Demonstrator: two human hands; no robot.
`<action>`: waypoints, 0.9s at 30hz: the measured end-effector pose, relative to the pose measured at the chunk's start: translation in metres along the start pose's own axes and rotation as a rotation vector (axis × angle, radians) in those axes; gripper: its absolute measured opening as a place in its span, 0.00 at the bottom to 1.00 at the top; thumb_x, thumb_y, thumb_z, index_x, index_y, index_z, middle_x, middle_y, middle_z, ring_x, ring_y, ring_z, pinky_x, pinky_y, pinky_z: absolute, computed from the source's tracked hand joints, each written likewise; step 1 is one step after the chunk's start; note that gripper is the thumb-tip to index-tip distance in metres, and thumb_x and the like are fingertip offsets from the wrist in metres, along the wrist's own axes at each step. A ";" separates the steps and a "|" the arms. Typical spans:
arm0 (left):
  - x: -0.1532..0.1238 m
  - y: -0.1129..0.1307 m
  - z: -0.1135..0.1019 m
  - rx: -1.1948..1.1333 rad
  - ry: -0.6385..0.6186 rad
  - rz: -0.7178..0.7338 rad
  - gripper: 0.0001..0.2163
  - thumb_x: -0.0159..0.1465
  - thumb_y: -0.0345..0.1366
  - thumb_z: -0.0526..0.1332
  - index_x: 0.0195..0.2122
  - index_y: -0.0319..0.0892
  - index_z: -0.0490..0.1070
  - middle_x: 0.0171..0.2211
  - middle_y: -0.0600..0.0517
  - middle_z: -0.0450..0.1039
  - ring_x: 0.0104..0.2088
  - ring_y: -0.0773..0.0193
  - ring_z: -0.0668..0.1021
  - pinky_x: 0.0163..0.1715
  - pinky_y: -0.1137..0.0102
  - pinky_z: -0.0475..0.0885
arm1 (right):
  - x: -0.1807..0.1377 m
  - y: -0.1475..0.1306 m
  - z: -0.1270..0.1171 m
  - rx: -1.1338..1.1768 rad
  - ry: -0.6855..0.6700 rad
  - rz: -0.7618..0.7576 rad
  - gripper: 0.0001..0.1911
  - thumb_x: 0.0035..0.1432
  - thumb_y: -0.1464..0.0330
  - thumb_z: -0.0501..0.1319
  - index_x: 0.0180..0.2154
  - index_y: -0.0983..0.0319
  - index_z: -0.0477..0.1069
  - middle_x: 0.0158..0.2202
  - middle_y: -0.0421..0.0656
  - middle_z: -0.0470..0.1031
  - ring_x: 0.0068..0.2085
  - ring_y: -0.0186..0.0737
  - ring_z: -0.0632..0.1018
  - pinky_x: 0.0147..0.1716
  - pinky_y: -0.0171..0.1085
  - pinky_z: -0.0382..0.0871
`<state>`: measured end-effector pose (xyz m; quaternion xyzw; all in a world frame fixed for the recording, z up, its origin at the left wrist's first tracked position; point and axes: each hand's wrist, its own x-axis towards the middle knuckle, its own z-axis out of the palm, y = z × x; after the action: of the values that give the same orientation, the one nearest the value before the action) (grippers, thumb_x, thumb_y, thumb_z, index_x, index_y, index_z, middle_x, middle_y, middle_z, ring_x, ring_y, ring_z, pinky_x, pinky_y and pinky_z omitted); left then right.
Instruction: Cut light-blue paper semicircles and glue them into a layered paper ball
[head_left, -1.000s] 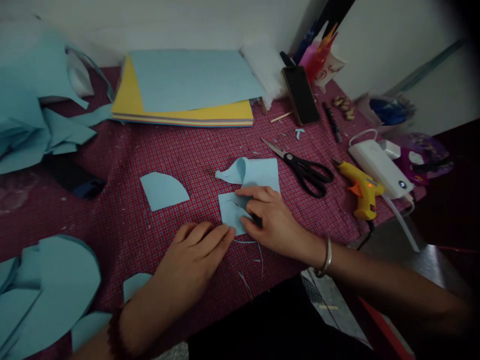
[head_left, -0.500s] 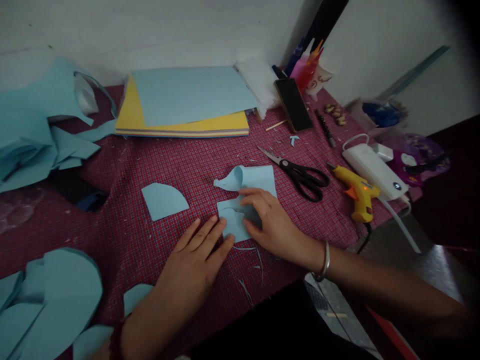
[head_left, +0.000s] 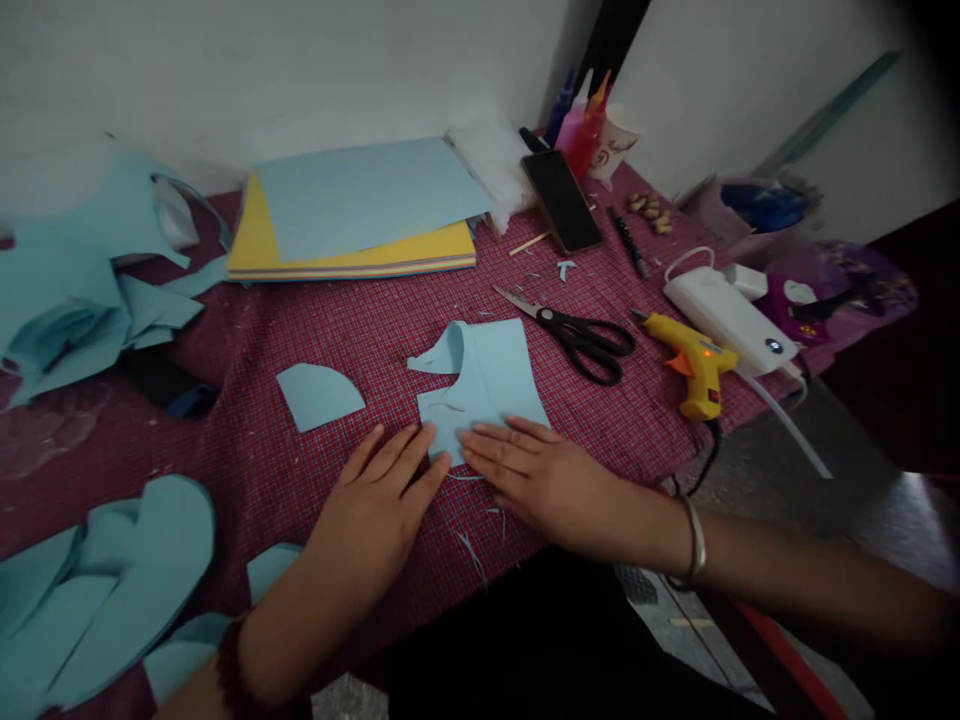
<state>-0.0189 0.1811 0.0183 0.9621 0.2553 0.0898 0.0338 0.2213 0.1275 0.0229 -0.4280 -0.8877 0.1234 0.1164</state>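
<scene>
Lying mostly flat on the counter [head_left: 390, 330], which is draped in red checked cloth [head_left: 247, 480], a cut light-blue sheet [head_left: 491, 375] sits just ahead of the person, within reach of both hands. Its upper-left part curls up into a small roll ending in a narrow tail, and a short dark slit or mark shows below that curl.

With the sheet as the centre of the clock, the left hand [head_left: 379, 510] comes in from 7 o'clock, palm down and fingers spread, its fingertips touching the sheet's near left corner. The right hand [head_left: 551, 485] comes in from 5 o'clock, fingers stretched out together over the near edge. Both hands are unclenched and grip nothing; they rest on the paper.

A blue quarter-round piece [head_left: 321, 397] lies near at 9 o'clock, apart from the sheet. Black-handled scissors [head_left: 577, 335] lie just beside it at 2 o'clock, blades partly apart. A yellow glue gun [head_left: 694, 365], its orange light glowing, lies at 3 o'clock. At 1 o'clock is a dark phone [head_left: 561, 200], and at 11 o'clock a stack of coloured paper [head_left: 360, 200] topped by blue. Thin trimmings [head_left: 472, 555] lie at 6 o'clock; overlapping rounded blue pieces [head_left: 142, 580] spread well away at 8 o'clock.
</scene>
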 end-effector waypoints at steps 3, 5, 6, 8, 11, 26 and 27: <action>0.010 0.004 -0.010 -0.023 -0.032 -0.019 0.17 0.63 0.24 0.51 0.48 0.38 0.75 0.54 0.38 0.72 0.53 0.49 0.75 0.54 0.48 0.68 | -0.001 -0.007 0.004 -0.078 -0.030 0.000 0.26 0.66 0.63 0.56 0.60 0.71 0.63 0.64 0.53 0.63 0.64 0.48 0.65 0.64 0.50 0.58; 0.020 0.002 -0.016 -0.110 -0.044 -0.057 0.14 0.63 0.25 0.52 0.43 0.38 0.76 0.50 0.39 0.75 0.49 0.52 0.76 0.51 0.52 0.71 | 0.000 -0.008 0.004 -0.105 -0.031 -0.021 0.29 0.64 0.60 0.58 0.60 0.72 0.64 0.64 0.55 0.63 0.63 0.50 0.66 0.63 0.50 0.59; 0.027 -0.001 -0.018 -0.165 -0.044 -0.096 0.13 0.63 0.26 0.52 0.42 0.38 0.75 0.48 0.41 0.75 0.47 0.54 0.76 0.50 0.55 0.72 | 0.000 -0.008 0.005 -0.114 -0.025 -0.027 0.29 0.64 0.60 0.59 0.60 0.73 0.64 0.64 0.55 0.63 0.63 0.51 0.66 0.62 0.50 0.60; 0.043 -0.010 -0.021 -0.244 -0.040 -0.198 0.10 0.63 0.27 0.54 0.42 0.38 0.73 0.42 0.44 0.75 0.44 0.58 0.76 0.47 0.61 0.73 | 0.002 -0.007 0.005 -0.131 -0.002 -0.035 0.30 0.62 0.59 0.60 0.59 0.73 0.65 0.63 0.56 0.64 0.62 0.52 0.68 0.61 0.50 0.62; 0.067 -0.027 -0.022 -0.215 -0.124 -0.345 0.11 0.58 0.30 0.60 0.42 0.38 0.71 0.36 0.48 0.72 0.38 0.59 0.75 0.40 0.64 0.73 | 0.003 -0.005 0.007 -0.151 0.045 -0.056 0.30 0.61 0.58 0.62 0.56 0.73 0.68 0.61 0.56 0.67 0.60 0.53 0.69 0.60 0.50 0.64; 0.098 -0.037 -0.019 -0.313 -0.390 -0.648 0.12 0.46 0.32 0.64 0.31 0.43 0.64 0.25 0.58 0.63 0.25 0.65 0.67 0.26 0.70 0.59 | 0.000 0.003 0.016 -0.039 0.114 -0.086 0.27 0.63 0.59 0.59 0.55 0.72 0.69 0.61 0.55 0.68 0.61 0.52 0.68 0.60 0.51 0.61; 0.099 -0.038 -0.020 -0.325 -0.397 -0.651 0.12 0.45 0.32 0.64 0.30 0.43 0.64 0.24 0.58 0.63 0.25 0.65 0.66 0.26 0.70 0.59 | 0.000 0.004 0.017 -0.037 0.116 -0.086 0.27 0.63 0.59 0.59 0.56 0.72 0.69 0.61 0.55 0.68 0.61 0.52 0.67 0.60 0.51 0.61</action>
<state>0.0437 0.2636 0.0488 0.8117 0.5175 -0.0735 0.2605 0.2188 0.1272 0.0055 -0.3981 -0.8991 0.0766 0.1650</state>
